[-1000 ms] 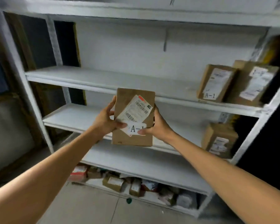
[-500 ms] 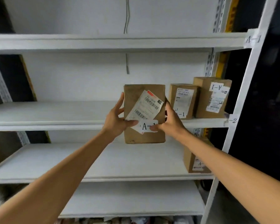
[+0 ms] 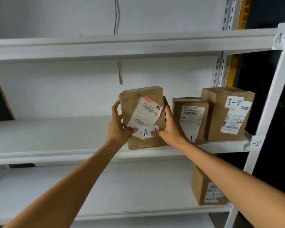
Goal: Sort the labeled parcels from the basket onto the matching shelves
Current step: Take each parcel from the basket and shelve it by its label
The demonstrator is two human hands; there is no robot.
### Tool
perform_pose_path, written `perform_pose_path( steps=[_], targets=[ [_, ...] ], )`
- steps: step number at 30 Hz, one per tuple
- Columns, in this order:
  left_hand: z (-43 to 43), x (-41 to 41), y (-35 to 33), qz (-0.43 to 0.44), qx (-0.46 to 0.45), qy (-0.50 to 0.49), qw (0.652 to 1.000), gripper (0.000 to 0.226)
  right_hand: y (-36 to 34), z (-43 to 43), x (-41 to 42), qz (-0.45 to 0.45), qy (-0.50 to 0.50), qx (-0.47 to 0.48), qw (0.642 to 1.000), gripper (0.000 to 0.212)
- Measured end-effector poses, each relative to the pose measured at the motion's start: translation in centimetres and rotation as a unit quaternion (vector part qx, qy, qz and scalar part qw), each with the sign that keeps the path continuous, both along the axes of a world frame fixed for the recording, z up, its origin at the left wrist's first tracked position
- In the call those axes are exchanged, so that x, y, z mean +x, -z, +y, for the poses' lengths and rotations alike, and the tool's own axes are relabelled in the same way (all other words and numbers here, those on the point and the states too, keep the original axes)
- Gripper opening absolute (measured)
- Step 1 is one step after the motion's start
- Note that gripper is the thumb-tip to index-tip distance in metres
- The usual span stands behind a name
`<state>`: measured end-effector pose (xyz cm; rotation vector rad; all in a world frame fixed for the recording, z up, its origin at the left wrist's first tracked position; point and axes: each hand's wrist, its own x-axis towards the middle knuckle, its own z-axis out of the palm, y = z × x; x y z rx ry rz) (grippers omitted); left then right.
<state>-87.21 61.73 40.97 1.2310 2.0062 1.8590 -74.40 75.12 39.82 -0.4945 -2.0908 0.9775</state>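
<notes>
- Both hands, left hand and right hand, clamped on sides of A-1 parcel, upright, long axis vertical
- Held at front edge of middle shelf; resting on it or just above: cannot tell
- Just right: two A-1 boxes, near one almost touching right hand, far one beyond
- Upright tags A-1 tag above, -2 tag below
- Likely next: push straight back, left side free

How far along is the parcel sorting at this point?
Done: two A-1 parcels and an A-2 parcel already stand shelved. In hand: both hands hold another A-1 parcel beside those two. The basket is out of view, so what remains is unknown.
</notes>
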Motion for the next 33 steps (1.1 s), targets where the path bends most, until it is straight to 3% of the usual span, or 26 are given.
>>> perform_pose_path(
  steps=[5,10,14,20,24,28,33],
  targets=[
    [2.1,-0.8,2.0,0.025,0.004,-0.014,1.000,0.097,2.3,0.8,-0.8,-0.032,0.084,0.036,0.995,0.123],
    [3.4,-1.0,2.0,0.043,-0.016,-0.013,0.999,0.104,1.6,-0.3,-0.6,-0.141,0.186,0.161,0.959,0.103],
    [4.3,-1.0,2.0,0.061,-0.023,-0.016,0.998,0.103,2.9,-0.6,-0.5,-0.118,0.243,0.230,0.935,0.097],
    [5.8,-0.5,2.1,0.057,-0.020,0.006,0.998,0.103,3.5,-0.2,0.9,-0.140,0.229,0.267,0.926,0.068],
    [5.6,-1.2,2.2,0.059,-0.036,0.044,0.997,0.103,3.1,-1.5,1.1,-0.196,0.214,0.294,0.911,0.064],
    [2.9,-2.5,2.4,0.016,-0.098,0.026,0.995,0.069,1.4,-3.9,-0.3,-0.229,0.179,0.271,0.918,0.056],
    [-3.6,-4.6,1.7,0.174,-0.229,-0.022,0.957,0.045,0.4,-7.8,-3.7,-0.266,0.082,0.231,0.932,0.050]
  ],
)
